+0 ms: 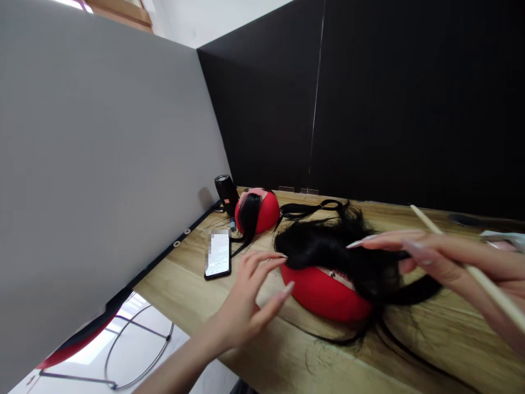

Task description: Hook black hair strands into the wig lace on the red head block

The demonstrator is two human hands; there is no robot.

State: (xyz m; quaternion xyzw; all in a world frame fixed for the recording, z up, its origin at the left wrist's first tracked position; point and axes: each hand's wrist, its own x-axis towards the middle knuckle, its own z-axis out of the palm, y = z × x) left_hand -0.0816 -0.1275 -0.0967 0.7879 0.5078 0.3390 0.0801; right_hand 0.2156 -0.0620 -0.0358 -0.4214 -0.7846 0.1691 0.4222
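A red dome-shaped form lies on the wooden table, with a mass of black hair over its top and right side. My left hand is at the form's left edge, fingers apart and nothing held, fingertips near the hair. On the right, my right hand holds a thin pale stick that slants between thumb and fingers, its index finger stretched over the hair. Part of a patterned pale strip shows between the hair and the red surface.
Behind stands a second red form with black hair, beside a black cylindrical speaker. A lit phone lies to the left. Grey and black partitions border the table. A metal ring frame is below left.
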